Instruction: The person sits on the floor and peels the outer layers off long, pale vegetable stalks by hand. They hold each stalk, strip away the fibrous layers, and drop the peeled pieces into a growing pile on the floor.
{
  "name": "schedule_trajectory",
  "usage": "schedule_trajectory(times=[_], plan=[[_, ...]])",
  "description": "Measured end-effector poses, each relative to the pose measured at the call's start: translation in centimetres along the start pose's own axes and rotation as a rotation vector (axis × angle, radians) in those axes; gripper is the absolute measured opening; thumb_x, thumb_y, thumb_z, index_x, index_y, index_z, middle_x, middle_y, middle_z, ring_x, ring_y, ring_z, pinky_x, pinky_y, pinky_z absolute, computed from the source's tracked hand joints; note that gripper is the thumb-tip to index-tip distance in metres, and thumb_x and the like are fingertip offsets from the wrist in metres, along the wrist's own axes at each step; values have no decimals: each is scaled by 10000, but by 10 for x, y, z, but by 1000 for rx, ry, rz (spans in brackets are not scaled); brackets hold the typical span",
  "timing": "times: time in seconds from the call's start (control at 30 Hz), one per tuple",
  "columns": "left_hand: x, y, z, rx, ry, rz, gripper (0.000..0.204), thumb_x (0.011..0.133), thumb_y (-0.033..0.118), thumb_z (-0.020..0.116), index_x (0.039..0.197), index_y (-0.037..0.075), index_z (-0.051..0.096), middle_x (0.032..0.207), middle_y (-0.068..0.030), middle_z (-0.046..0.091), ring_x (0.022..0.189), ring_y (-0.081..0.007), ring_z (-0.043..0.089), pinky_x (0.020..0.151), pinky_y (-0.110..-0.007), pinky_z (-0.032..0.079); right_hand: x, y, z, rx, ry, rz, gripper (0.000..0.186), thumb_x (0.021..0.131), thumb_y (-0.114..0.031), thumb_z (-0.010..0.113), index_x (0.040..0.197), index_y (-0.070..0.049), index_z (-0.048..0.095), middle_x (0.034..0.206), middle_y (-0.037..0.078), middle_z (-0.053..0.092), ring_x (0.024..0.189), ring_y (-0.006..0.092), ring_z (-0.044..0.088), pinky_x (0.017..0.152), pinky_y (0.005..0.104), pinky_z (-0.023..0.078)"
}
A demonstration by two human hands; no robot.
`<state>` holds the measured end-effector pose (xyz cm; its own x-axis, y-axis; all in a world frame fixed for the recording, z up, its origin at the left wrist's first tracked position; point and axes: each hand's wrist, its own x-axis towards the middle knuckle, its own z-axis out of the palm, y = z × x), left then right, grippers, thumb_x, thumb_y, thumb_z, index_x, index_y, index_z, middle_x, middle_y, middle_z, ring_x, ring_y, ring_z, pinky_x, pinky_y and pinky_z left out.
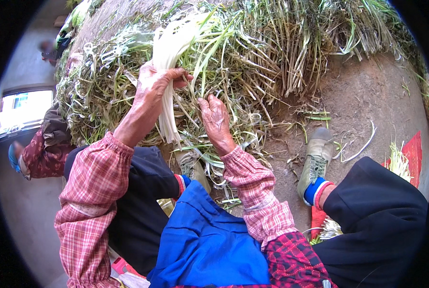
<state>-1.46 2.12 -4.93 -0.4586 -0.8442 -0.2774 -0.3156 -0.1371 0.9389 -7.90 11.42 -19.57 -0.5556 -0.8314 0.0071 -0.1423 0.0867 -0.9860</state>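
In my left hand (153, 89) is a bunch of long pale stalks, white at the upper part (169, 45) with green leaves fanning out at its top right. My fingers wrap round the bunch, and its lower ends hang below my wrist. Just to the right, my right hand (216, 122) is closed, thumb and forefinger pinched at a thin leaf strand (191, 89) beside the bunch. Behind both hands lies a heap of tangled leaves and dry stalks (109, 91).
More dried stalks (291, 53) are piled at the far right on a bare earth floor (363, 96). White-rooted stalks (399, 163) lie on red cloth (413, 156) at the right. My shoes (315, 153) flank the heap's near edge. Another person's patterned sleeve (44, 151) shows at the left.
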Motion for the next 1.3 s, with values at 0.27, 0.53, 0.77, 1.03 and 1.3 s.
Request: schedule_trajectory(times=[0.27, 0.53, 0.77, 1.03, 1.3], plan=[[1, 3, -11, 21, 24, -14, 316, 825, 90, 609, 1044, -51, 430, 929, -133, 589, 829, -183, 640, 765, -255, 514, -14, -1, -6, -127, -193, 102, 280, 889, -269, 495, 749, -27, 508, 659, 195, 570, 668, 420, 551, 583, 507, 404], [-2, 0, -13, -24, 174, -5, 272, 735, -19, 644, 984, -65, 546, 811, -144, 626, 689, -227, 658, 647, -271, 552, -17, 18, 0, 376, -412, 351, 308, 864, -241, 534, 666, -5, 534, 495, 84, 544, 420, 223, 578, 472, 368, 444], [-9, 8, -8, -65, 233, -38, 328, 725, -11, 648, 1024, -54, 520, 848, -133, 613, 706, -233, 653, 638, -275, 546, -23, 24, 0, 70, -563, 47, 248, 843, -247, 466, 737, -67, 599, 681, 95, 539, 604, 239, 536, 566, 364, 444], [-5, 3, -26, 154, 87, 45, 281, 791, 157, 643, 975, -45, 579, 838, -101, 630, 742, -158, 630, 677, -256, 501, -6, -3, -32, -405, -329, 139, 384, 810, -426, 577, 746, -49, 599, 556, 130, 531, 549, 288, 554, 527, 407, 415], [-15, -5, -19, 500, -130, 269, 319, 884, 223, 541, 1074, -33, 561, 975, -100, 578, 849, -130, 588, 786, -261, 464, 35, -42, -35, 825, -398, 303, 312, 851, -305, 601, 997, -34, 645, 901, 50, 664, 788, 89, 597, 590, 244, 486]])
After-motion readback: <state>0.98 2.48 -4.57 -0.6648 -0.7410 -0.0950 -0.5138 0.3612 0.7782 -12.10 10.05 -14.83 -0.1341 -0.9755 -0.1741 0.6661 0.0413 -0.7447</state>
